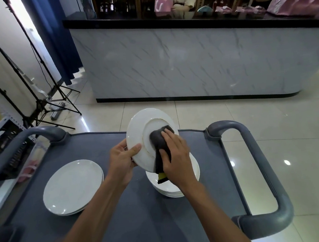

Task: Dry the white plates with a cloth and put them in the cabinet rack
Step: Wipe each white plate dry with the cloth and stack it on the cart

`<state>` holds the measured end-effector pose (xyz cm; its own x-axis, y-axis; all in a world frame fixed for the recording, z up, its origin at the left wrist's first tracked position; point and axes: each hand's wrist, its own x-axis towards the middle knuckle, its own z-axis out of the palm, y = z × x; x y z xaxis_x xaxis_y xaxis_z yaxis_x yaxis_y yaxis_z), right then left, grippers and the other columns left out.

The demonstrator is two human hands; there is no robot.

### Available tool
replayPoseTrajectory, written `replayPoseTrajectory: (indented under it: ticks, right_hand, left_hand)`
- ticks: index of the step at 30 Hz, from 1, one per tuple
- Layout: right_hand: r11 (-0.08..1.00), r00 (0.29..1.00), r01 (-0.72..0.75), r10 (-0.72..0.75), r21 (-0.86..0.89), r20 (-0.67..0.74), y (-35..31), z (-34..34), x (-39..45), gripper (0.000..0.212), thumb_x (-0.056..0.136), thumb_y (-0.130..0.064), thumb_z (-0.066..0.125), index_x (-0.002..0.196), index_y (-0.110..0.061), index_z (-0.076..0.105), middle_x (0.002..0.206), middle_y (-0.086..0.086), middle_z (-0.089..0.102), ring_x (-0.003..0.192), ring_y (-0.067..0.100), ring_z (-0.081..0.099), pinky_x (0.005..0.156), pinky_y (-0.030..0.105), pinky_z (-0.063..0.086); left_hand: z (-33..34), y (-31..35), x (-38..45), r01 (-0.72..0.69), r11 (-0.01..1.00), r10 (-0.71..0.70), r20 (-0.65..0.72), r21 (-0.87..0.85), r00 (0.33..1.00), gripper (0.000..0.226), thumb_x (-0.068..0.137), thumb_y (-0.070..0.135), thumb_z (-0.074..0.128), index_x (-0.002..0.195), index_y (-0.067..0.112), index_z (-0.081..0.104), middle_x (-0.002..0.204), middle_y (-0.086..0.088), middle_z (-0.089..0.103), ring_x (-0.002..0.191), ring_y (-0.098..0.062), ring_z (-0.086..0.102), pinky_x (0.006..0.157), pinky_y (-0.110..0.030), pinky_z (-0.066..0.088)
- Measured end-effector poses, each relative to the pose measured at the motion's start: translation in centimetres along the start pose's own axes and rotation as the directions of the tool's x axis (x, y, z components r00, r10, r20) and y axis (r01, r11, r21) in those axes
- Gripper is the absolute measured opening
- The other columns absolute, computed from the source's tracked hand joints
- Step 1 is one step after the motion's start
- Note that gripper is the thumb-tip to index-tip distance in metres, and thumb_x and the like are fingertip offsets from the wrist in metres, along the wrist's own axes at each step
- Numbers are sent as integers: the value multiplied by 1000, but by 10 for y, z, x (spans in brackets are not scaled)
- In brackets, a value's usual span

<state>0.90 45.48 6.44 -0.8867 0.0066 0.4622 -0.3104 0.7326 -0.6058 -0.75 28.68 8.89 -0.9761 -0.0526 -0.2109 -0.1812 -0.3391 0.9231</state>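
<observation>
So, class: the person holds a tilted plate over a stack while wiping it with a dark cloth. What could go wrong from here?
1. The left hand grips the held plate by one edge only; it might slip onto the stack below.
2. The right hand presses the cloth on it, which could lever it loose.

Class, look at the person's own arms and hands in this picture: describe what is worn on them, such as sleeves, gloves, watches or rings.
Both forearms are bare as far as the frame shows, with no sleeves in view. The left hand and right hand wear no gloves. No watch, bracelet or ring shows on either wrist or on the visible fingers.
</observation>
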Motion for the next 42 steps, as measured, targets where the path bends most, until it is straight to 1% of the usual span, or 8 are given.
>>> replayPoseTrajectory:
  ticks: [3, 12, 20, 26, 33, 35, 39, 42]
  right_hand:
    - [999, 999, 52, -52, -13, -9, 4, 0, -4, 49, 92, -7, 60, 140, -11, 54, 146, 5, 52, 130, 31, 48, 106, 51, 40]
    - [993, 989, 71, -58, 97, -137, -22, -8, 24, 41, 95, -6, 60, 136, -12, 58, 141, 4, 56, 128, 27, 49, 106, 50, 40]
    - [971, 979, 206, -206, -124, 15, -52, 5, 53, 42, 96, -21, 51, 138, -23, 56, 146, -5, 51, 130, 23, 44, 104, 44, 36]
    - [991, 993, 106, -109, -83, -39, -72, 24, 76, 40, 96, -21, 55, 136, -22, 57, 141, -6, 55, 126, 20, 47, 100, 43, 40]
    - [989, 991, -114, 120, 89, -63, -75, 36, 121, 36, 98, -21, 53, 134, -21, 57, 131, -4, 62, 118, 23, 55, 103, 43, 44]
    - [981, 983, -160, 169, 109, -74, -72, 39, 131, 35, 98, -19, 55, 133, -17, 59, 130, 0, 64, 117, 21, 56, 105, 34, 42]
    - [944, 958, -255, 275, 210, -77, -69, 43, 135, 30, 97, -19, 56, 126, -22, 63, 111, -11, 66, 99, 0, 55, 84, 4, 36]
    - [910, 935, -329, 352, 253, -49, -69, 49, 130, 27, 97, -20, 54, 121, -29, 63, 108, -17, 66, 94, -5, 56, 78, -2, 36]
  left_hand:
    - [1, 0, 0, -9, 1000, 9, 17, 21, 1000, 25, 89, -2, 63, 112, 4, 69, 109, -21, 73, 94, -35, 69, 81, -53, 57]
    - [-5, 6, 2, -118, 978, 87, 180, 173, 980, 25, 90, 1, 65, 111, 12, 73, 104, -18, 74, 95, -41, 70, 75, -57, 60]
    - [-23, 16, 10, -148, 974, 114, 193, 174, 975, 26, 88, -5, 64, 99, 15, 76, 96, -17, 76, 85, -33, 72, 67, -46, 61]
    - [-47, 33, 27, -153, 981, 127, 203, 118, 971, 26, 86, -2, 67, 111, 3, 70, 102, -25, 72, 88, -42, 69, 73, -54, 57]
    - [-74, 54, 48, -168, 986, 161, 206, 19, 965, 25, 84, -8, 65, 108, -2, 70, 92, -19, 74, 78, -30, 68, 58, -35, 57]
    - [-82, 61, 55, -181, 983, 179, 201, -5, 963, 25, 83, -8, 64, 107, -2, 70, 93, -18, 74, 80, -29, 67, 61, -34, 58]
    - [-98, 73, 64, -173, 982, 184, 181, -77, 966, 24, 83, -4, 66, 106, 1, 71, 94, -15, 75, 83, -25, 69, 63, -32, 58]
    - [-110, 78, 70, -153, 981, 171, 168, -115, 971, 24, 84, -4, 66, 105, 4, 73, 96, -14, 75, 83, -24, 69, 64, -31, 58]
